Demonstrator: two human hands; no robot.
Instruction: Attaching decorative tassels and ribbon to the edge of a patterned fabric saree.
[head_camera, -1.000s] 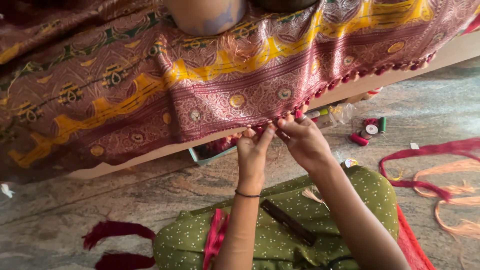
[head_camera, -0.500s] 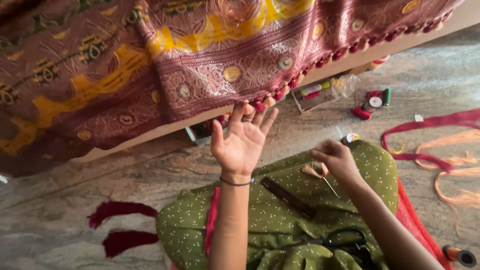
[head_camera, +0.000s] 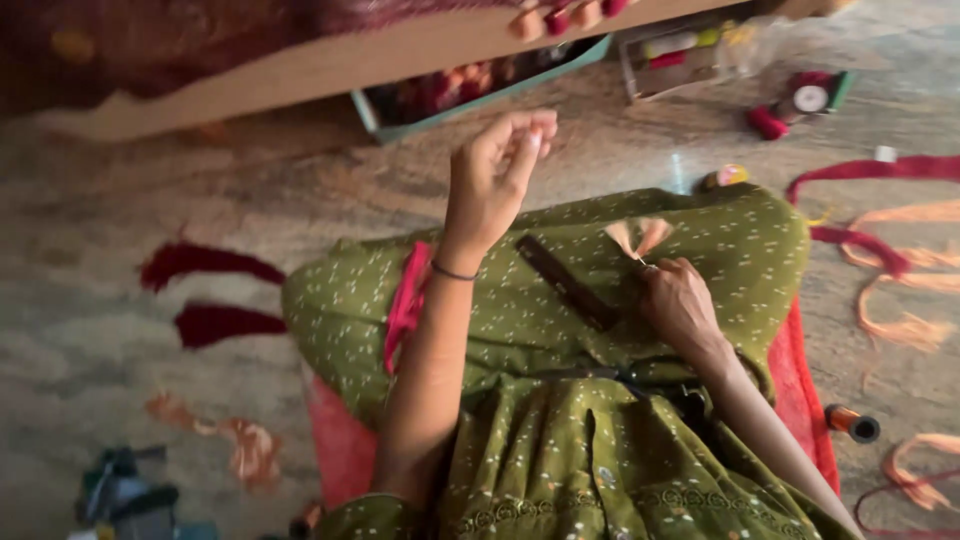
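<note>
Maroon thread bundles (head_camera: 215, 290) lie on the floor at left. Left hand (head_camera: 495, 175) raised, fingertips pinched together, what it grips too small to tell. Dark strip (head_camera: 565, 282) on the lap; right hand (head_camera: 680, 300) clasps a peach tassel (head_camera: 638, 237) there.

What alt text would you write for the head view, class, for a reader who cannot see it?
A seated person's right hand pinches a small peach thread bundle on a green dotted lap, beside a dark strip. The left hand is raised, fingertips pinched together.
</note>
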